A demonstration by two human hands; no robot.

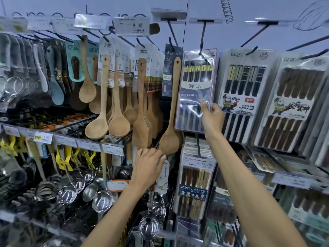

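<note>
Glossy, black-and-gold chopstick pack (195, 90)

The flat clear-plastic pack of black chopsticks with gold bands (194, 82) hangs just right of the frame's centre. It has a pinkish border and a grey-blue printed card across its middle. It is tilted, its bottom end swung towards the left, and my right hand (211, 116) pinches its right edge below the middle. Just left of it, the long light-brown wooden spatula (173, 104) hangs handle up, a small hole near the handle's tip. Its broad blade is at the bottom, where the straight fingers of my left hand (149, 166) touch its lower edge.
</note>
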